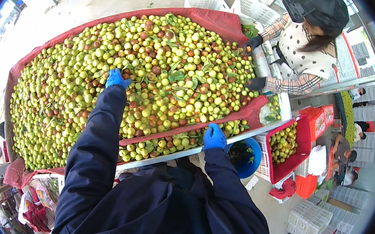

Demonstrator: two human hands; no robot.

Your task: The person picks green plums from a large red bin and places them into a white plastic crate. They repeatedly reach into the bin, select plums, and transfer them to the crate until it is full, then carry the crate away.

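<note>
A large heap of green and reddish-brown jujubes [161, 104], mixed with leaves, lies on a table lined with red cloth [214, 20]. My left hand [117, 79], in a blue glove, reaches into the middle of the heap, its fingers touching the fruit; whether it grips any is hidden. My right hand [214, 137], also blue-gloved, is at the near edge by a fold of the red cloth, with fingers curled; what is inside them cannot be seen. Loose jujubes lie between the fold and the metal table rim [183, 152].
A co-worker [304, 47] in dark gloves handles fruit at the table's right end. Below that end stand a blue bucket [245, 157] with leaves and a red-lined crate [303, 143] of jujubes. White crates [253, 9] stand beyond the table, and more are stacked at lower right.
</note>
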